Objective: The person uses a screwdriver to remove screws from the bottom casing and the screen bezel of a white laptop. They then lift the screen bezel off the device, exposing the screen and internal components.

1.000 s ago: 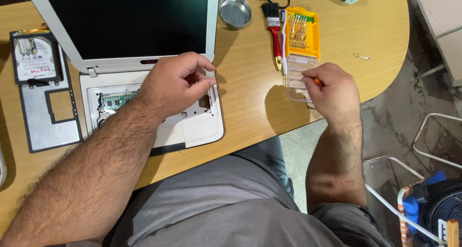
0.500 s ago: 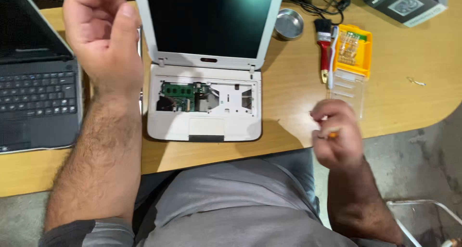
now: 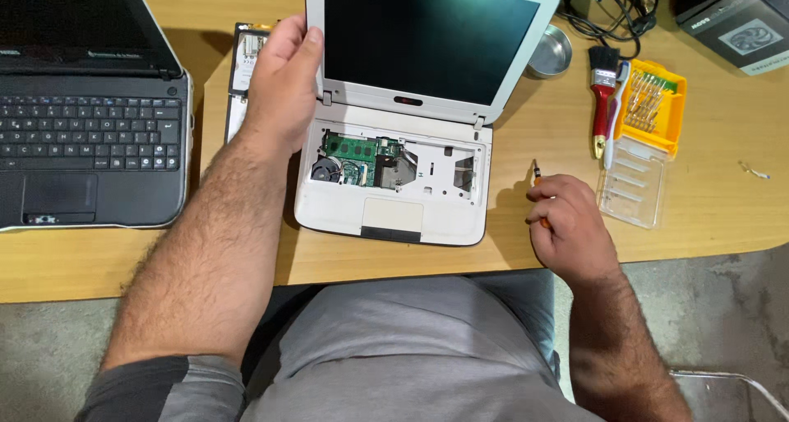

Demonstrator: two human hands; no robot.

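Two hands frame a small white laptop (image 3: 411, 142) at the middle of the frame, its keyboard removed so the green circuit board (image 3: 355, 151) and fan show. It sits on the wooden desk (image 3: 707, 208), screen raised. The left hand (image 3: 279, 85) grips the upper left corner of the lid, fingers curled over its edge, seemingly to steady the screen. The right hand (image 3: 567, 225), just right of the laptop base and apart from it, is closed around a small orange-handled screwdriver (image 3: 538, 179), tip pointing up. Farther right lie a yellow bit case (image 3: 653, 106) with its clear lid open, and a red-handled brush (image 3: 602, 101). A black laptop (image 3: 86, 110) rests at the left edge.
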